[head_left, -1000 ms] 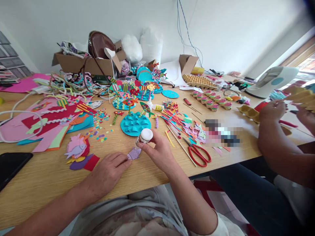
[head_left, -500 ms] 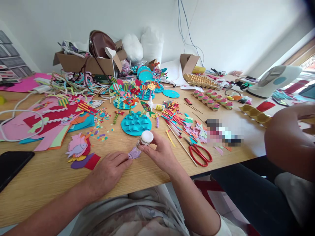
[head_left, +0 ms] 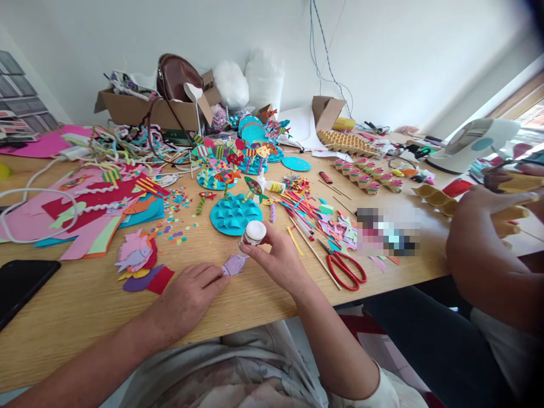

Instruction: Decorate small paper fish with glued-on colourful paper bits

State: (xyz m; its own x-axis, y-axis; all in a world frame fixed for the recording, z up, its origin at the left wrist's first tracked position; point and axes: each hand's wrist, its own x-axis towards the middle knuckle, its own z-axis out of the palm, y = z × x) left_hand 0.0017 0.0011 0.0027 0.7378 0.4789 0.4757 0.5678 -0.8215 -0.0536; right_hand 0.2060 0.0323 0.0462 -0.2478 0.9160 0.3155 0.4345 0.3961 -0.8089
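My right hand (head_left: 278,258) is wrapped round a small bottle (head_left: 254,233) with a white round end up, tilted over a purple paper fish (head_left: 233,264). The fish lies flat on the table. My left hand (head_left: 193,297) rests on the wood, its fingertips pressed on the fish's left end. Just beyond stands a blue round base (head_left: 236,213) with raised scales. More paper fish (head_left: 134,253) and a red paper piece (head_left: 160,279) lie to the left.
Red-handled scissors (head_left: 346,272) and a wooden stick (head_left: 317,255) lie right of my right hand. Paper scraps and strips are beyond. A black phone (head_left: 25,286) is at far left. At right, another person's arms (head_left: 480,243) handle yellow egg-carton pieces.
The bottle in my right hand has shifted very slightly right, away from the fish's edge. The other person's arm at right has moved, and both that person's hands now show.
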